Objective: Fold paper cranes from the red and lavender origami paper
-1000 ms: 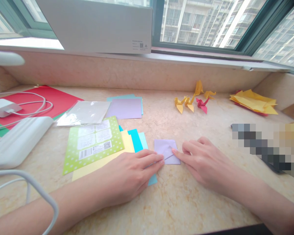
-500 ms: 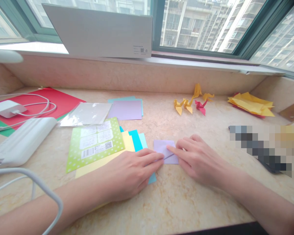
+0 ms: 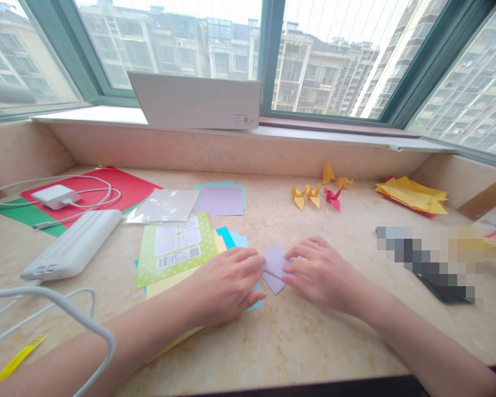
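Lilac paper, between left fingers and right fingers

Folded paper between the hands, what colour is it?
The folded paper is light purple, in the head view.

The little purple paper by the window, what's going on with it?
A person has both bare hands at the folded purple paper, which lies on the counter with one corner pointing toward them. The right hand has its fingers on the right side; the left hand is at the left edge, above some loose coloured sheets. The paper's upper part is blurred. Farther back stand several yellow folded birds and a red one.
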### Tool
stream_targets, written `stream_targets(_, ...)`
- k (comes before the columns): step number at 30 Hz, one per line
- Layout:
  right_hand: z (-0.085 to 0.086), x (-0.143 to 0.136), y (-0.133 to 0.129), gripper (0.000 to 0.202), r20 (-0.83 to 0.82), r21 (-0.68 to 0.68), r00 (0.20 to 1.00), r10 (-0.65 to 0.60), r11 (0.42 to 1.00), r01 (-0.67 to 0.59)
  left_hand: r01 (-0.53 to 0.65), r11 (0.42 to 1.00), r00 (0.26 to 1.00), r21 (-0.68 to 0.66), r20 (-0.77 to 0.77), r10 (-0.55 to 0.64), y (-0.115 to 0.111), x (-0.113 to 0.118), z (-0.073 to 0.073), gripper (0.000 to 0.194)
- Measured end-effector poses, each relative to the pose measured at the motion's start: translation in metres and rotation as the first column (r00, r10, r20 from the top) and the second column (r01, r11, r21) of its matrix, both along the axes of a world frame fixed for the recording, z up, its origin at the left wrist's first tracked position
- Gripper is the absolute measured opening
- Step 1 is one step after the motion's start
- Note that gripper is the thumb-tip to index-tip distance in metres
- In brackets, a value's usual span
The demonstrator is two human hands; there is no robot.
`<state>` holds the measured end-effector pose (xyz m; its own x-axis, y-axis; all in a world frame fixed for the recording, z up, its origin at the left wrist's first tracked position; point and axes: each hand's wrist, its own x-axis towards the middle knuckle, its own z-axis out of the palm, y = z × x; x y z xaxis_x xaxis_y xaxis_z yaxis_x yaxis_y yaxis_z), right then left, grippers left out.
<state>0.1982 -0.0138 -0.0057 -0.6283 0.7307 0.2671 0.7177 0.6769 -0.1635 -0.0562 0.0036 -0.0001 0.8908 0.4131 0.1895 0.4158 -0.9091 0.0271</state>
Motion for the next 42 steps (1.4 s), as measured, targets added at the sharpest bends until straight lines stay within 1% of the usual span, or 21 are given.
stream_targets(2,0.0,-0.004,-0.003,0.028,0.037,0.006,0.998,-0.042,0.999,0.042,-0.042,0.999,0.998,0.013,-0.036,0.043,-0.002,0.002,0.0,0.029)
stream_targets(5,-0.004,-0.011,-0.003,0.024,0.053,-0.017,0.991,-0.119,0.993,0.12,-0.097,0.995,0.994,-0.014,-0.054,0.096,-0.008,0.006,-0.001,0.03)
stream_targets(9,-0.014,-0.013,0.001,0.012,-0.06,-0.098,0.973,-0.222,0.972,0.216,-0.14,0.985,0.99,-0.096,-0.037,0.137,-0.015,0.01,-0.004,0.04)
stream_targets(10,-0.016,-0.013,0.002,0.013,-0.084,-0.11,0.966,-0.243,0.966,0.233,-0.142,0.984,0.99,-0.109,-0.038,0.139,-0.016,0.01,-0.004,0.041)
stream_targets(15,-0.023,-0.012,0.009,0.034,-0.173,-0.176,0.939,-0.297,0.947,0.267,-0.139,0.981,0.99,-0.138,-0.026,0.137,-0.016,0.01,-0.001,0.046)
stream_targets(18,-0.025,-0.012,0.014,0.042,-0.235,-0.197,0.916,-0.326,0.938,0.284,-0.162,0.971,0.987,-0.176,-0.028,0.16,-0.016,0.009,0.001,0.04)
stream_targets(19,-0.025,-0.012,0.015,0.039,-0.247,-0.202,0.913,-0.325,0.939,0.28,-0.174,0.968,0.985,-0.182,-0.032,0.171,-0.016,0.009,0.001,0.038)
stream_targets(22,-0.025,-0.011,0.017,0.02,-0.269,-0.21,0.916,-0.297,0.947,0.245,-0.207,0.964,0.978,-0.165,-0.034,0.204,-0.017,0.008,0.0,0.035)
stream_targets(23,-0.025,-0.01,0.018,0.017,-0.267,-0.206,0.92,-0.287,0.95,0.236,-0.217,0.964,0.976,-0.156,-0.033,0.214,-0.017,0.008,-0.001,0.035)
stream_targets(27,-0.025,-0.009,0.018,0.024,-0.234,-0.166,0.936,-0.261,0.96,0.226,-0.241,0.96,0.971,-0.144,-0.048,0.236,-0.017,0.008,-0.002,0.036)
stream_targets(29,-0.025,-0.009,0.019,0.023,-0.228,-0.158,0.939,-0.258,0.961,0.226,-0.237,0.959,0.972,-0.157,-0.049,0.232,-0.016,0.008,-0.002,0.036)
stream_targets(36,-0.019,-0.014,0.019,0.013,-0.289,-0.22,0.91,-0.299,0.945,0.24,-0.234,0.954,0.972,-0.186,-0.029,0.233,-0.015,0.006,-0.002,0.036)
stream_targets(39,-0.018,-0.016,0.018,0.024,-0.309,-0.235,0.91,-0.275,0.95,0.207,-0.244,0.952,0.969,-0.184,-0.017,0.245,-0.014,0.005,-0.002,0.038)
stream_targets(41,-0.018,-0.017,0.018,0.031,-0.306,-0.226,0.925,-0.226,0.961,0.16,-0.245,0.952,0.969,-0.185,-0.006,0.248,-0.014,0.005,-0.001,0.038)
stream_targets(42,-0.018,-0.017,0.018,0.03,-0.301,-0.218,0.933,-0.199,0.966,0.136,-0.241,0.952,0.969,-0.187,0.001,0.246,-0.013,0.004,-0.001,0.039)
